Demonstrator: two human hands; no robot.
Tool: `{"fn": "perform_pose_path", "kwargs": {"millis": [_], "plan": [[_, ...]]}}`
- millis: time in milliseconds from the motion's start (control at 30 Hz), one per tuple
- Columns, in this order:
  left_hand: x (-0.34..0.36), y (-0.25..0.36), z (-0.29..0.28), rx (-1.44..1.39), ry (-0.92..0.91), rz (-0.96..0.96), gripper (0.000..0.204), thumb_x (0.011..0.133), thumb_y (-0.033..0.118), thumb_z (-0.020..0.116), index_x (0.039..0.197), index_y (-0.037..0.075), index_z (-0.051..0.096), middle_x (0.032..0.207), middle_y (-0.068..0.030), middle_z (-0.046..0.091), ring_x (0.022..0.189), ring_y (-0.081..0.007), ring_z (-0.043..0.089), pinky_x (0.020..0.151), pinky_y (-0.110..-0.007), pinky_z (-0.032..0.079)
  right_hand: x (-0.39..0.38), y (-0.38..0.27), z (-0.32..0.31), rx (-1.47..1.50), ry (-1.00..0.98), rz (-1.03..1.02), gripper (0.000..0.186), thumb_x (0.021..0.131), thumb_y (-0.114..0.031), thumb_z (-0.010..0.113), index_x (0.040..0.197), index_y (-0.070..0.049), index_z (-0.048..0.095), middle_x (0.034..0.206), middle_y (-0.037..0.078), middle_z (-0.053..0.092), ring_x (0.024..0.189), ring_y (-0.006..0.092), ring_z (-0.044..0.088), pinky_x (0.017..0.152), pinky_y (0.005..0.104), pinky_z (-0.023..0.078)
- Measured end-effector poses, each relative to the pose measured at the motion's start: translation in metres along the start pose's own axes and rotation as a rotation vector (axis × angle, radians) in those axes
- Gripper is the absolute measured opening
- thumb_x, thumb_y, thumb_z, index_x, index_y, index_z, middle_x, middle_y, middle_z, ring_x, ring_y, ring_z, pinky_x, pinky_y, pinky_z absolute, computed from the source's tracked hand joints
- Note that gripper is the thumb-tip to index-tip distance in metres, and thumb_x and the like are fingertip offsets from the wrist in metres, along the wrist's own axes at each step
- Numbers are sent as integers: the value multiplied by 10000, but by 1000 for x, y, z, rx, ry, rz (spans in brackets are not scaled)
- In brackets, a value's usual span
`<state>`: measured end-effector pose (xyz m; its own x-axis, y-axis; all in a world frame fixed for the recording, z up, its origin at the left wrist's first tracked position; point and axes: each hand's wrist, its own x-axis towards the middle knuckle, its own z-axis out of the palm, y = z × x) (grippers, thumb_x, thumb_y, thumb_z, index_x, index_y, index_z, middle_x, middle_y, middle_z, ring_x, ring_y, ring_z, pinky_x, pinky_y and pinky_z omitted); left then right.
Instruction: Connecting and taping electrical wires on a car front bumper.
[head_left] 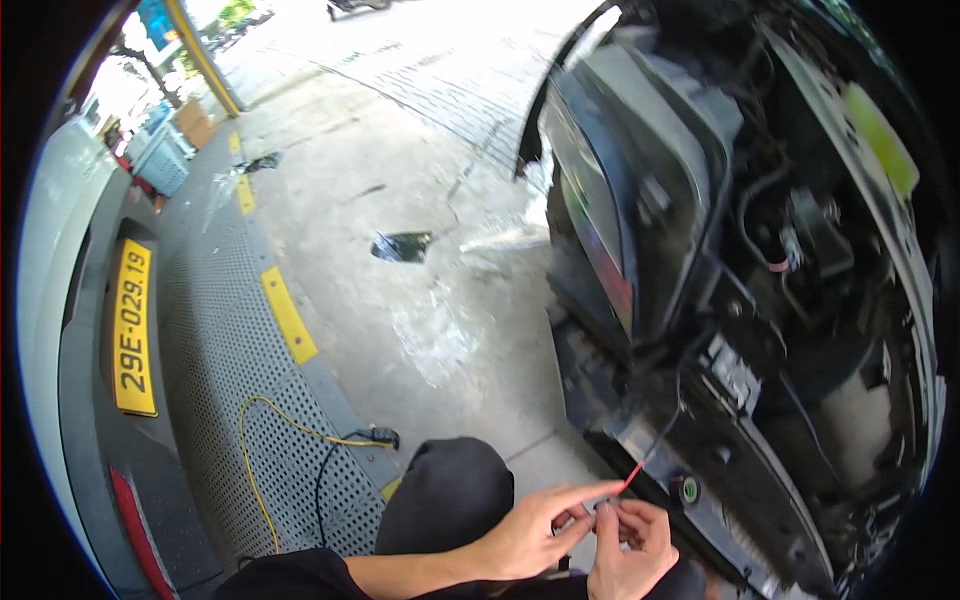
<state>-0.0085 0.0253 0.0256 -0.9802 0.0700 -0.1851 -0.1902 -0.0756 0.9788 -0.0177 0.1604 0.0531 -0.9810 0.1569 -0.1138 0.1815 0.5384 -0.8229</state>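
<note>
Hands together at five o'clock, left hand (545, 530) and right hand (635, 555) pinching small unclear object (592, 508), red-ended wire (632, 476) against left index fingertip, exposed vehicle front (675, 230) at three o'clock.

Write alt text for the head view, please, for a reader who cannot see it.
A person's left hand and right hand come together beside a wire with a red section, at an exposed car front. To the left, a yellow cord lies on perforated flooring near another car.

Legible dark characters mark the yellow plate (133, 328) on the car (88, 420)
</note>
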Motion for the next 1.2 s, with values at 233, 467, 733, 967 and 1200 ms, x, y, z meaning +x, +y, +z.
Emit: {"fn": "perform_pose_path", "kwargs": {"millis": [233, 467, 733, 967, 1200], "plan": [[1, -9, -1, -30, -125, -111, 549, 997, 8, 599, 1509, 188, 517, 798, -16, 632, 693, -55, 544, 652, -243, 492, 14, 3, 1, 567, -89, 228, 210, 915, -85, 770, 1055, 41, 677, 804, 4, 683, 629, 53, 560, 584, 185, 443], [5, -9, -8, -152, -167, -81, 547, 1006, 17, 596, 1523, 164, 494, 817, -3, 618, 716, -59, 563, 674, -239, 509, 19, 15, -8, 1060, -398, 412, 163, 968, -93, 708, 1082, 19, 676, 773, -20, 635, 576, 2, 414, 517, 170, 284], [1, -3, -7, -121, -173, -152, 498, 984, -52, 599, 1465, 56, 533, 842, -4, 623, 743, -47, 540, 682, -218, 473, 18, 23, 1, 780, -257, 337, 276, 870, 40, 761, 1098, 41, 605, 878, 48, 681, 734, 70, 624, 672, 204, 514], [4, 6, -8, -13, -152, -124, 477, 971, -27, 633, 1437, 47, 561, 855, 3, 648, 751, -31, 523, 672, -206, 444, 23, 23, -16, 619, -255, 333, 206, 882, -33, 792, 1034, 34, 672, 881, 66, 743, 721, 71, 653, 616, 197, 483], [3, 2, -12, -151, -207, -183, 506, 960, -30, 649, 1451, 21, 538, 851, -9, 657, 752, -36, 544, 677, -207, 450, 26, 46, -12, 791, -380, 324, 239, 904, -99, 779, 1068, 27, 659, 905, 135, 764, 682, 102, 657, 592, 209, 496]]}}
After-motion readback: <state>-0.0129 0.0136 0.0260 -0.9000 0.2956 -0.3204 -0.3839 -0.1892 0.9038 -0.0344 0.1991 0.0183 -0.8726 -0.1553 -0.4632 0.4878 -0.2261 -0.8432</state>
